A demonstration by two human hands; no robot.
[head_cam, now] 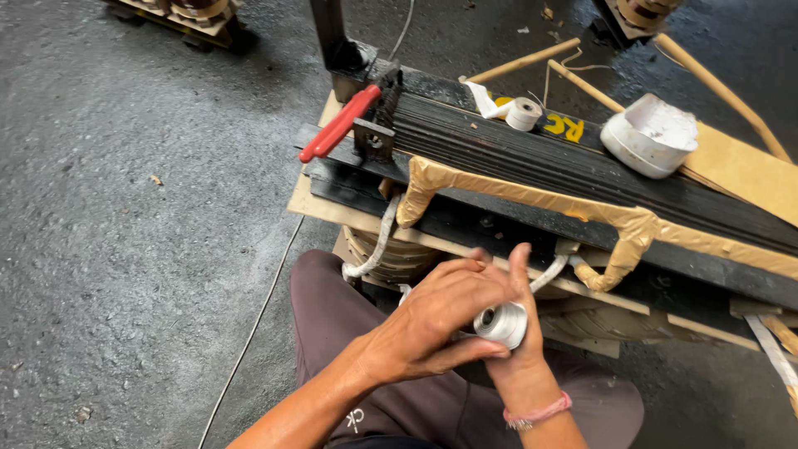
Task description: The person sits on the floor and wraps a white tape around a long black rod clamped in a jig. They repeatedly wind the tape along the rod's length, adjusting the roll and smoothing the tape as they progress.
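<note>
Both hands meet in front of the large black laminated steel core (532, 150), which lies across the view on pale wooden boards (332, 208). The left hand (440, 320) is clenched around a small roll of white cloth tape (501, 323), thumb under it and fingers curled over the top. The right hand (519, 333) rises from below with a pink beaded bracelet (539, 412) at the wrist; its fingers (519, 266) point upward behind the roll and touch it, but whether they close on it cannot be told. The roll sits just below the core's near edge, between the two hands, above the person's maroon trousers (332, 316).

On the core's near face runs a tan paper-wrapped conductor (532, 198), bent down at both ends. White sleeved leads (384, 237) hang from the core toward brown coil windings (391, 254) beneath it. At the core's far left end a red-handled tool (339, 123) rests on a black clamp (376, 133). On top of the core lie a second small white tape roll (524, 113) and, further right, a larger white tape roll (650, 133). Grey concrete floor (125, 249) lies left of the core.
</note>
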